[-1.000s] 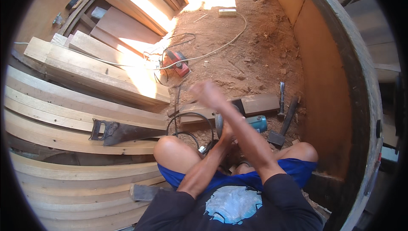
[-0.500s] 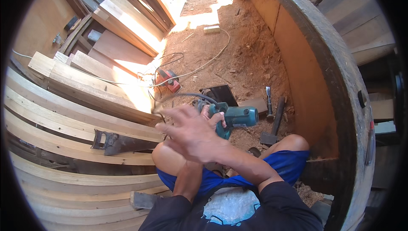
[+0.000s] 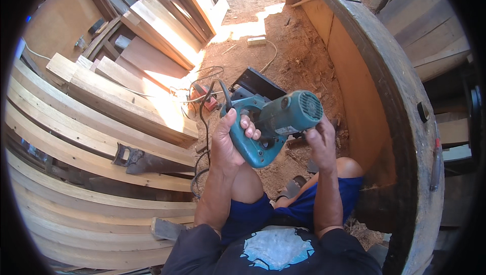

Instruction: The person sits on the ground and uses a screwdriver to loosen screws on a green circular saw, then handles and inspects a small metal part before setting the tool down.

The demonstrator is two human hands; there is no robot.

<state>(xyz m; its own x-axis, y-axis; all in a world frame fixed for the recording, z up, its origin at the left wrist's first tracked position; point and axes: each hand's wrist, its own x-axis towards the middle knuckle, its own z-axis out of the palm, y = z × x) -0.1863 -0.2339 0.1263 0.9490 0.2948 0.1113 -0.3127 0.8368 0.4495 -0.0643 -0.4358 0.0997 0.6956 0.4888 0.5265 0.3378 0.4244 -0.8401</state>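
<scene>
Teal circular saw (image 3: 276, 118) held up, to the right of the handsaw (image 3: 147, 163).
The left hand (image 3: 225, 141) is wrapped around the circular saw's looped handle (image 3: 258, 153), fingers through the opening; the right hand (image 3: 321, 146) is curled at the motor housing (image 3: 296, 112), though whether it touches cannot be told. The handsaw lies on pale timber planks (image 3: 162, 180); beyond it and to its right, a red power tool (image 3: 205, 96) sits on the ground (image 3: 304, 62).

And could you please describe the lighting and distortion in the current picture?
Head view: sun glare whitens some upper boards and floor; head view: planks at left look bowed, fitting fisheye distortion; head view: the teal power tool looks fairly sharp.
</scene>
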